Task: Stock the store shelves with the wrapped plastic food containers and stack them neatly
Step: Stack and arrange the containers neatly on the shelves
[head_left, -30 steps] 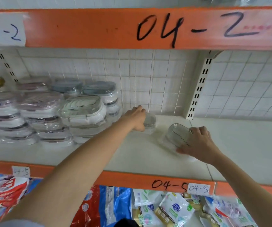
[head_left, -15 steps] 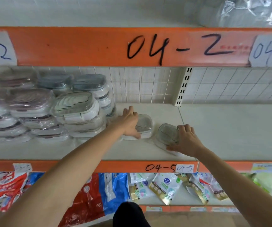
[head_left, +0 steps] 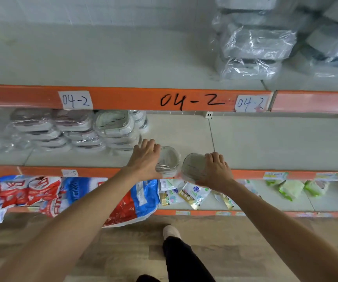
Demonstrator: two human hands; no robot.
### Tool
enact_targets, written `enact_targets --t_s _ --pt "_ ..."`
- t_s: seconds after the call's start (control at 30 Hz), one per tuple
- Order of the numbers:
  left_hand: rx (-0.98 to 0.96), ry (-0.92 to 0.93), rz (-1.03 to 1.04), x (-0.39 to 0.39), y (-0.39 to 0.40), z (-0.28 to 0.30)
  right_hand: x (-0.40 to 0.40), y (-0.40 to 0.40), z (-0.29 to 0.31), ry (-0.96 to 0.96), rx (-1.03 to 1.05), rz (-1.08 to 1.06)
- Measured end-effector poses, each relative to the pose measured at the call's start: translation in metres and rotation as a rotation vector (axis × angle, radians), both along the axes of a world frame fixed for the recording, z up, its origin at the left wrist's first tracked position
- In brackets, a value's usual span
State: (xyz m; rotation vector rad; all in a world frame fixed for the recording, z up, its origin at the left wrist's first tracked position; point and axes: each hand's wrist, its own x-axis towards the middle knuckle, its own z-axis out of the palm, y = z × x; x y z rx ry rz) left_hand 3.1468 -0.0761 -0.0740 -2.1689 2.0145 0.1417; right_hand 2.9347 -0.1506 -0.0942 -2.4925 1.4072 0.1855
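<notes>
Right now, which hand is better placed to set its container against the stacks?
Left, probably. The left hand holds its container just beside the stacked containers; the right hand and its container sit farther away.

Clear, glossy plastic containers (head_left: 169, 159) sat in shiny crinkled film on a smooth matt shelf (head_left: 275, 143); the floor (head_left: 123, 247) looked wooden.
</notes>
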Motion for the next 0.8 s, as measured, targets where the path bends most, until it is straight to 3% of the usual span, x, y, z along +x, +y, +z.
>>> enact_targets --t_s 0.3,0.57,0.8 --pt "-0.019 -0.073 0.053 -0.009 0.076 0.116 -0.014 0.067 0.093 -0.050 -0.051 0.110" --pt "-0.248 -0.186 0.078 -0.006 0.087 0.202 -0.016 0.077 0.182 -0.144 -0.152 0.162" --pt "-0.379 0.000 0.210 0.003 0.053 0.268 -0.017 0.043 0.244 -0.206 -0.225 0.193"
